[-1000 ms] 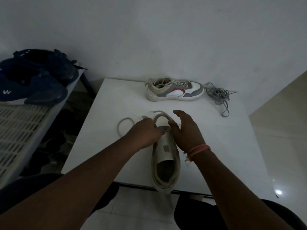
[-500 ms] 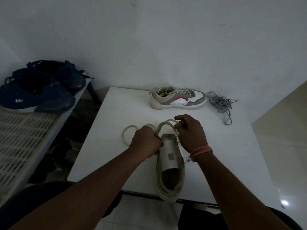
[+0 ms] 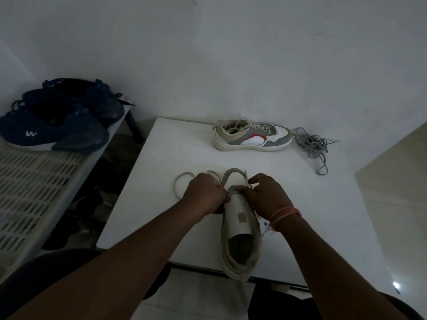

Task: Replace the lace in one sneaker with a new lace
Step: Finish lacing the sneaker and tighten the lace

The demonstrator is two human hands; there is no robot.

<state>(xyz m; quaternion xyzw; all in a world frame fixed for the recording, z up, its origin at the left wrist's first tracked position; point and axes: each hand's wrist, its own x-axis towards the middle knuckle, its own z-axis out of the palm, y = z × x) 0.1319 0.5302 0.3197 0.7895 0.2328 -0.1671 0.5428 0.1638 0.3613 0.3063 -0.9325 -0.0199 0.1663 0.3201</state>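
We unlace the sneaker [image 3: 240, 229] on the table [image 3: 175, 153].
Left hand [image 3: 206, 196] and right hand [image 3: 265, 197] pinch its lace [image 3: 228, 179]; next, pulling it free.

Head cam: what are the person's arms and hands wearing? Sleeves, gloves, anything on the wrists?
Both forearms are bare, with no sleeves in view, and no gloves on either hand. The right hand has several thin pink-orange bands around its wrist, with some frayed threads hanging below them. The left hand and its wrist carry nothing. No rings or watch can be made out in the dim light.
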